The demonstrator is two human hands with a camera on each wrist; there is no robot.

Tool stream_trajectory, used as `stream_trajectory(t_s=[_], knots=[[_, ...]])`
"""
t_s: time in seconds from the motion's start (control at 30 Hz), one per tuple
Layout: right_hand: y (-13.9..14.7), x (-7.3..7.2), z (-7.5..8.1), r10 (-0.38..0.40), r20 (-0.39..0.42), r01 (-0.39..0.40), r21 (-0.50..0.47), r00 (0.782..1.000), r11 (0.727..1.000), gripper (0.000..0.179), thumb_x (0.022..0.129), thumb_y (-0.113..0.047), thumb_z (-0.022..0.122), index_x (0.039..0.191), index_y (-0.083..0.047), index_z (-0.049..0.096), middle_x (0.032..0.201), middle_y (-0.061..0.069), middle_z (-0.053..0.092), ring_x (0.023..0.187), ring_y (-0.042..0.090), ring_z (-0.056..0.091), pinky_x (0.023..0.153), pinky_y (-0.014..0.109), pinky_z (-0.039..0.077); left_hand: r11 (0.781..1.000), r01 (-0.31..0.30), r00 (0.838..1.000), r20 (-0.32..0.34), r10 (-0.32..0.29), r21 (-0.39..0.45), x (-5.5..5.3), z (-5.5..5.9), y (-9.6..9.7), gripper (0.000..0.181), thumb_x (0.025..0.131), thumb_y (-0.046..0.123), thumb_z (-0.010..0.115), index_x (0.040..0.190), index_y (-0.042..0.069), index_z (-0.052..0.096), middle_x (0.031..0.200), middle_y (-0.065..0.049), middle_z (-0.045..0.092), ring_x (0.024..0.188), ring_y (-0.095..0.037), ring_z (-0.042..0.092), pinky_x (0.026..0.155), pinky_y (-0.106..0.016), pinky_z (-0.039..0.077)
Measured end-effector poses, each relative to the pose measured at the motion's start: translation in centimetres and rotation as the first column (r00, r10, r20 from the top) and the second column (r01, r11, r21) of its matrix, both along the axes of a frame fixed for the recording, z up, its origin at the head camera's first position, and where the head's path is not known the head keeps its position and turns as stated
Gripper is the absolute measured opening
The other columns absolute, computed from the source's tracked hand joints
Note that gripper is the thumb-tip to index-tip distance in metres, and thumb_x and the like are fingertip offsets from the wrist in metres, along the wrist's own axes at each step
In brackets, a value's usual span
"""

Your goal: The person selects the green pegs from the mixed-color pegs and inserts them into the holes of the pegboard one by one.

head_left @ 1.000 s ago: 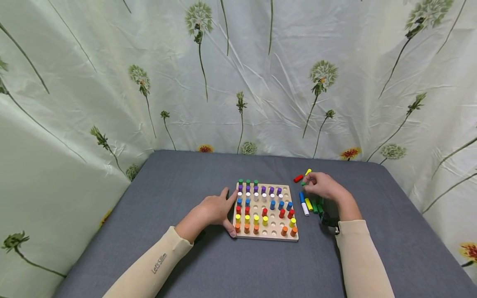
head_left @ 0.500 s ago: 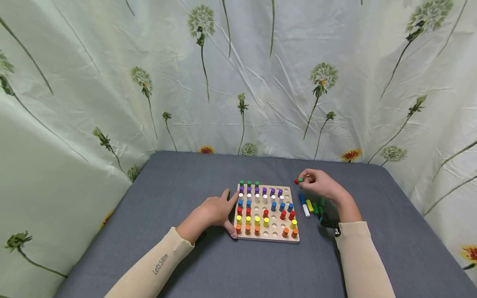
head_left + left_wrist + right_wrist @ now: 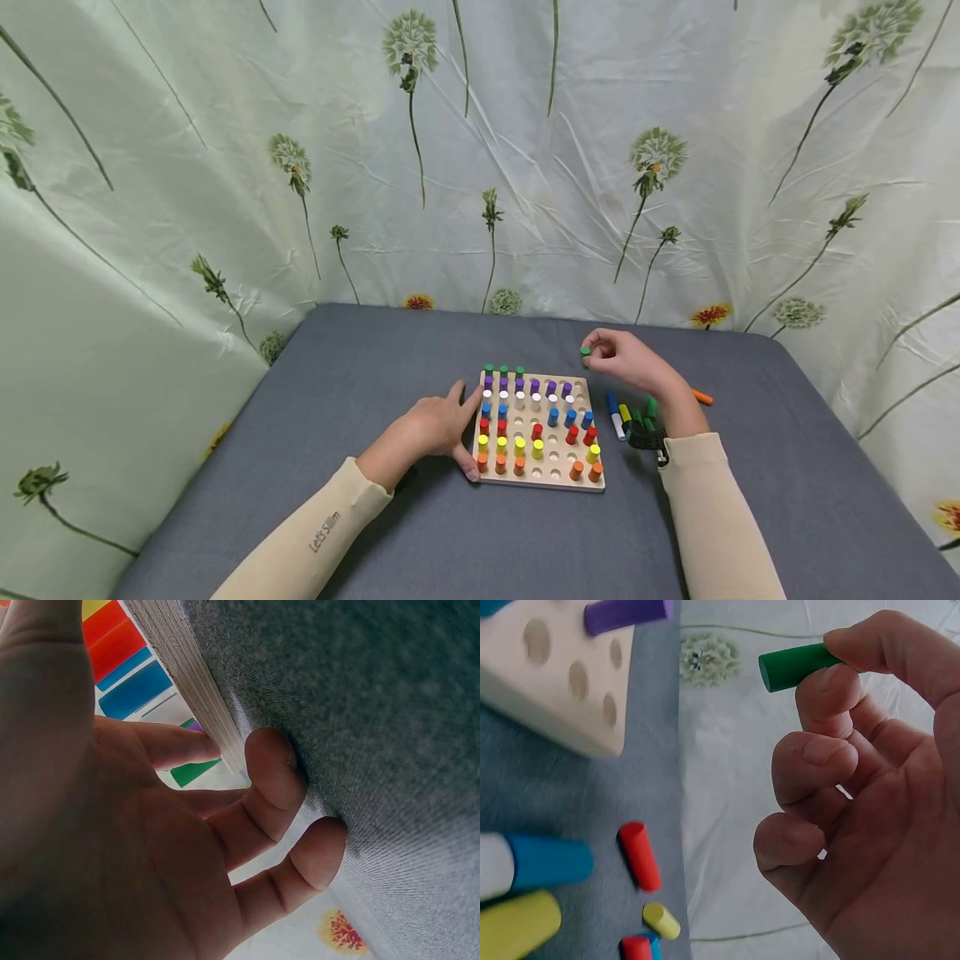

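Right hand (image 3: pixel 626 358) pinches a green peg (image 3: pixel 586 355) between thumb and index finger, close to its upper end. Other fingers curl, holding nothing. Peg is in the air, touching neither table (image 3: pixel 540 533) nor pegboard (image 3: pixel 527 423). Head view puts it just past the board's far right corner; can't tell height.

Relation that counts, I'd judge: peg vs the unfilled holes at the board's far right. They lie to the left and near side of the peg. Far row has three standing green pegs (image 3: pixel 504 371) at its left end, unfilled holes right of them. Right wrist view shows the corner hole (image 3: pixel 609 709) with nothing in it.

Axis: held peg is close to upright, lower end free, roughly parallel to the standing purple peg (image 3: pixel 630 613). So orientation looks about right for a hole; the offset is mostly sideways plus height, by my read.

Right hand is the nearer one to peg and corner. Left hand (image 3: pixel 435 423) sits across at the board's left edge, thumb and fingers spread, touching the side; reads as a brace.

Loose blue peg (image 3: pixel 612 403) and white peg (image 3: pixel 618 427) lie just right of the board.
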State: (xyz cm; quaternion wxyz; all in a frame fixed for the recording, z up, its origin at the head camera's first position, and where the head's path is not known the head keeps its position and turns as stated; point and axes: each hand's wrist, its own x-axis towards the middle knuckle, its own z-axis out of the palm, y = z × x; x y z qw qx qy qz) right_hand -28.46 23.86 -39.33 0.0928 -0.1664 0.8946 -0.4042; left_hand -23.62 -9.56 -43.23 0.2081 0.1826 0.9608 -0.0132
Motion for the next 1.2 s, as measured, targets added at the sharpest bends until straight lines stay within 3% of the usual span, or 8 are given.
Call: stream_trajectory(t_s=[0.17, 0.47, 0.67, 1.2], knots=[[-1.1, -0.4, 0.3, 0.006, 0.006, -0.006, -0.007, 1.0, 1.0, 0.019, 0.103, -0.014, 0.064, 0.117, 0.0, 0.062, 0.088, 0.013, 0.063, 0.079, 0.022, 0.054, 0.079, 0.034, 0.046, 1.0, -0.005, 1.0, 0.003, 0.005, 0.011, 0.0, -0.1, -0.1, 0.144, 0.063, 0.082, 0.084, 0.173, 0.024, 0.012, 0.177, -0.017, 0.02, 0.126, -0.033, 0.062, 0.113, -0.048, 0.052], [-2.7, -0.9, 0.2, 0.035, 0.0, -0.035, -0.001, 0.999, 0.999, 0.018, 0.101, -0.013, 0.064, 0.115, -0.002, 0.062, 0.083, 0.007, 0.062, 0.079, 0.022, 0.054, 0.083, 0.037, 0.046, 1.0, -0.013, 1.0, 0.011, 0.013, 0.015, 0.0, 0.0, -0.1, 0.143, 0.063, 0.081, 0.085, 0.173, 0.024, 0.013, 0.177, -0.017, 0.02, 0.13, -0.034, 0.061, 0.114, -0.049, 0.052], [-3.8, -1.5, 0.1, 0.073, 0.015, -0.072, -0.031, 0.997, 0.997, 0.018, 0.101, -0.011, 0.063, 0.115, 0.0, 0.061, 0.083, 0.011, 0.062, 0.078, 0.027, 0.053, 0.079, 0.036, 0.045, 1.0, 0.003, 1.0, -0.002, -0.003, 0.005, 0.0, 0.0, -0.2, 0.144, 0.063, 0.083, 0.083, 0.173, 0.024, 0.012, 0.177, -0.018, 0.021, 0.129, -0.034, 0.062, 0.112, -0.048, 0.053], [-6.2, -2.6, -1.0, 0.109, 0.121, -0.112, 0.019, 0.987, 0.994, 0.018, 0.1, -0.011, 0.062, 0.117, -0.004, 0.062, 0.077, 0.0, 0.057, 0.068, 0.017, 0.045, 0.069, 0.034, 0.042, 1.0, -0.008, 1.0, 0.004, 0.008, 0.008, 0.2, 0.2, -0.1, 0.143, 0.063, 0.081, 0.085, 0.173, 0.024, 0.012, 0.177, -0.017, 0.021, 0.127, -0.033, 0.062, 0.112, -0.049, 0.053]])
